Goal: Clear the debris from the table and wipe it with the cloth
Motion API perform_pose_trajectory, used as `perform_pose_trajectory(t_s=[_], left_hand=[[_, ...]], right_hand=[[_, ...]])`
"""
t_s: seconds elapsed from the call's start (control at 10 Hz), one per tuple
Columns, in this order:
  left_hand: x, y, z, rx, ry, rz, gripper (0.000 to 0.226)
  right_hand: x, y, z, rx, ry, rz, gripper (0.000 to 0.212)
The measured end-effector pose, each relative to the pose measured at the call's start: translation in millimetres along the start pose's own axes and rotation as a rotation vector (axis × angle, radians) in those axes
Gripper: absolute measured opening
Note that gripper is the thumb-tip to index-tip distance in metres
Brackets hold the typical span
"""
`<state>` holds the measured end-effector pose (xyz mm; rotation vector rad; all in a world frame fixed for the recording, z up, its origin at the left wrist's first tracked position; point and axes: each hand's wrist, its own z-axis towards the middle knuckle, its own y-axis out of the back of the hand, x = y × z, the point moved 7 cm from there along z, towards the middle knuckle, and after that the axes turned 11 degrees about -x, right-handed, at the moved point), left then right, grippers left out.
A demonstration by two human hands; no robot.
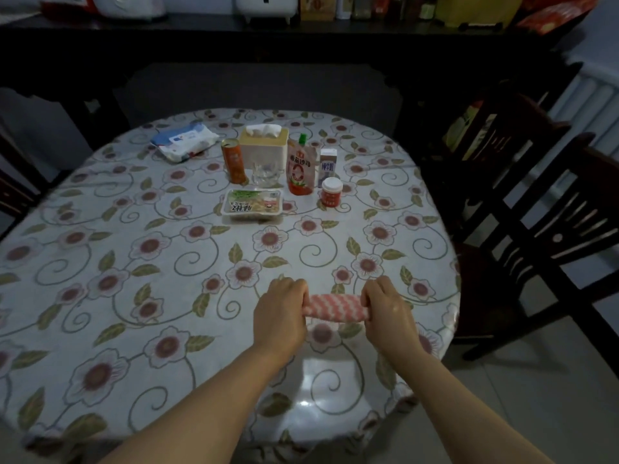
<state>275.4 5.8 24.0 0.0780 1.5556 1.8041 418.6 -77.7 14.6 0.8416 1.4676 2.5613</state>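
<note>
Near the worktop's [100, 229] front right edge, the left hand [279, 318] and right hand [385, 313] each curl fingers round one end of a rolled pink-and-white zigzag cloth [335, 308]. Farther back, mid-worktop, stand packets and containers.

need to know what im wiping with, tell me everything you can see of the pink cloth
The cloth is pink with white zigzag stripes and looks like soft, knitted or fleecy fabric. It is rolled or bunched into a short horizontal bar, held near the table's near right edge. The left hand grips its left end and the right hand its right end; only the middle shows. Whether it touches the tablecloth cannot be told.
</note>
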Motion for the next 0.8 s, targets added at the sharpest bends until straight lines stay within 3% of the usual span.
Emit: perform_pose_trajectory(t_s=[0.1,0.2,0.3,0.4,0.5,0.6,0.7,0.8], left_hand=[[3,-30,-15,0.099,-0.078,0.075,0.013],[16,-64,-49,0.377,-0.056,0.178,0.024],[28,-72,-70,0.391,0.025,0.160,0.028],[28,-79,-76,0.370,-0.004,0.147,0.044],[24,-96,-84,0.544,-0.069,0.170,0.053],[26,-104,-87,0.645,-0.044,0.185,0.059],[24,-90,-78,0.589,-0.009,0.175,0.047],[31,-75,-76,0.576,0.048,0.162,0.056]], right_hand=[[-23,-31,-27,0.145,0.053,-0.069,0.040],[-45,-54,-69,0.303,0.009,-0.139,0.029],[-52,-63,-85,0.320,-0.074,-0.106,0.031],[-42,-68,-81,0.276,-0.039,-0.091,0.053],[-33,-92,-91,0.562,0.087,-0.185,0.082],[-37,-100,-99,0.776,0.023,-0.272,0.086],[-31,-91,-90,0.682,-0.003,-0.219,0.074],[-22,-71,-76,0.547,0.001,-0.171,0.056]])
